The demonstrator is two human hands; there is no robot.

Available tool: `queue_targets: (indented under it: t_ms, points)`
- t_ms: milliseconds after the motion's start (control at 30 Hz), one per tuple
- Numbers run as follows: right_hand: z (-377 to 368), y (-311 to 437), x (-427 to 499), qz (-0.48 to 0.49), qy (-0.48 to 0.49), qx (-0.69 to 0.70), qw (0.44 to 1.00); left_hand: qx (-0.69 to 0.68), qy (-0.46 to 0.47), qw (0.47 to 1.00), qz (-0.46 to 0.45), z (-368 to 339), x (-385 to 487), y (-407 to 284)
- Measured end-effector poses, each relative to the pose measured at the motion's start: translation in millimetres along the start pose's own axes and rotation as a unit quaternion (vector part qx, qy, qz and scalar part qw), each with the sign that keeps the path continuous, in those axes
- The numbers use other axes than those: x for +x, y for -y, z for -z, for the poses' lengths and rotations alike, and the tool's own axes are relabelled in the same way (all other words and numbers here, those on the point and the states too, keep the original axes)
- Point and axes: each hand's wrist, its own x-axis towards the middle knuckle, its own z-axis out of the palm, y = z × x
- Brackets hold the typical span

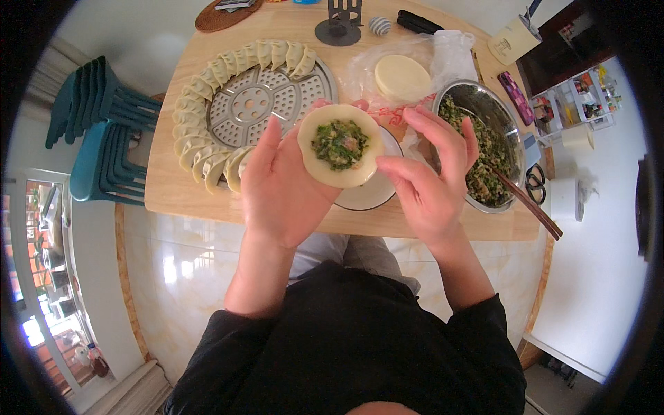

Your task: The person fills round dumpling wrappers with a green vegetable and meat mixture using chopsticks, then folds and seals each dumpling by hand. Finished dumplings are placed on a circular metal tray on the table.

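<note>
A round dumpling wrapper (314,168) lies flat on the fingers of my left hand (290,197), which is palm up with its thumb raised at the side. At the wrapper's middle sits a mound of green chopped filling (340,145) with a pinkish bit of meat. My right hand (433,176) is beside it, thumb tip at the wrapper's right edge and the other fingers spread apart. Left of my hands, folded dumplings (189,122) ring a perforated metal steamer tray (251,104). Partly hidden below the wrapper is a white dark-rimmed plate (371,194).
To the right stands a steel bowl (511,132) of filling, with wooden chopsticks (529,205) jutting past the table edge. Stacked wrappers (402,78) rest on a plastic bag (454,52) behind. Black-handled scissors (535,184) and a dark stand (338,32) are also there. Teal stools (109,161) are stacked at left.
</note>
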Motion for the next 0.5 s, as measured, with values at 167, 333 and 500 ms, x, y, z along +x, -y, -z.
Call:
queue_targets:
  t_ms: [167,333,500]
  points:
    - [3.6,6.6,8.3,0.012,0.01,0.004,1.0,0.146,0.014,0.989,0.029,1.7,-0.1,1.5]
    - [-2.1,11.4,13.0,0.009,-0.008,0.015,1.0,0.483,0.081,0.872,-0.011,0.3,-9.7,4.5]
    - [-6.2,11.4,14.9,0.003,-0.018,0.024,1.0,0.565,0.087,0.818,-0.054,-2.4,-9.2,10.7]
